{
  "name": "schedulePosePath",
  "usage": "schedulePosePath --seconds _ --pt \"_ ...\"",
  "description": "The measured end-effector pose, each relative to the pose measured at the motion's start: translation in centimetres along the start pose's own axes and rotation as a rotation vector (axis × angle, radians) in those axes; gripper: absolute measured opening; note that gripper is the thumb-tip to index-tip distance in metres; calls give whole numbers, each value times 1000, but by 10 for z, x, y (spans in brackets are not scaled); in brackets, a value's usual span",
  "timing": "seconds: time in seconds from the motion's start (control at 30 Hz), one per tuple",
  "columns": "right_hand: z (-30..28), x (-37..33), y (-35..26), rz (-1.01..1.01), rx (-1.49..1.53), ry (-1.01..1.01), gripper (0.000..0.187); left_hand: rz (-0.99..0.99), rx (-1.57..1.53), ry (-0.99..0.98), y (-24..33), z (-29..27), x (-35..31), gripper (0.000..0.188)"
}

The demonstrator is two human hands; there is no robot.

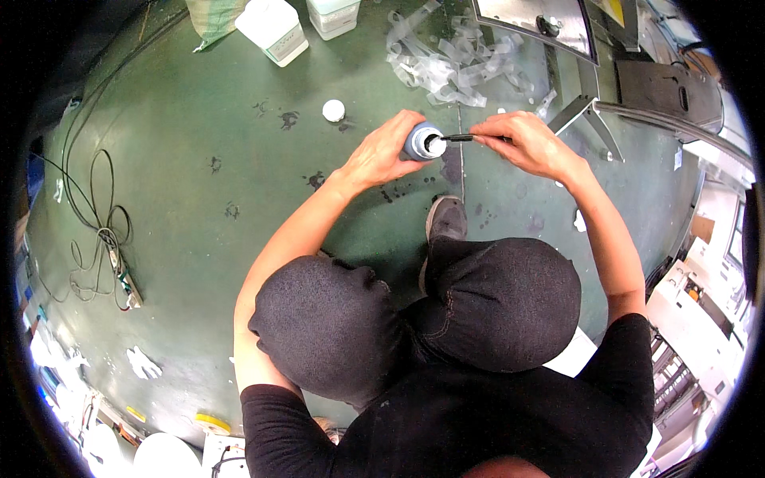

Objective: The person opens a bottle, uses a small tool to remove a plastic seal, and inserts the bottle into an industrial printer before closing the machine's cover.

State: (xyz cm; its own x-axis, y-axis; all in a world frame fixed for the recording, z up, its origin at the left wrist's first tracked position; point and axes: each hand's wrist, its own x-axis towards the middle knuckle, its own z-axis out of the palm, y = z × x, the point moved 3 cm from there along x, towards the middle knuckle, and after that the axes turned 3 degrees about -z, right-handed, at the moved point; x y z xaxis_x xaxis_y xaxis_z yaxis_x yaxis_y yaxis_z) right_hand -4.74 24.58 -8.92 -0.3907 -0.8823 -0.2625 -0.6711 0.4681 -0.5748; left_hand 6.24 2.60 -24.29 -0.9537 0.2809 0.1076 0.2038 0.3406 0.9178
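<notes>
My left hand grips a small blue-grey bottle with a white open mouth, held above the green floor. My right hand holds a thin black tool whose tip points into the bottle's mouth. A white cap lies on the floor just left of the left hand. I am squatting, with both knees in dark trousers below the hands and one grey shoe under the bottle.
Two white plastic jugs stand at the top. A heap of clear plastic strips lies beside a metal machine frame. Black cables and a power strip lie on the left. Dark spots stain the floor.
</notes>
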Motion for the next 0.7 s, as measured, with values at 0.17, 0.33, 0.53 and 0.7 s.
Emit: schedulePosePath --seconds 0.17,0.33,0.53,0.7 --pt "8 -9 21 -1 5 -54 30 -6 -13 14 0 0 -1 74" --pt "18 -17 36 -116 -63 37 39 5 -9 21 1 0 0 75" --pt "28 -26 44 -176 -126 133 47 -1 0 18 -1 1 0 76" --pt "32 -28 43 -206 -171 151 48 7 3 19 -1 1 0 76"
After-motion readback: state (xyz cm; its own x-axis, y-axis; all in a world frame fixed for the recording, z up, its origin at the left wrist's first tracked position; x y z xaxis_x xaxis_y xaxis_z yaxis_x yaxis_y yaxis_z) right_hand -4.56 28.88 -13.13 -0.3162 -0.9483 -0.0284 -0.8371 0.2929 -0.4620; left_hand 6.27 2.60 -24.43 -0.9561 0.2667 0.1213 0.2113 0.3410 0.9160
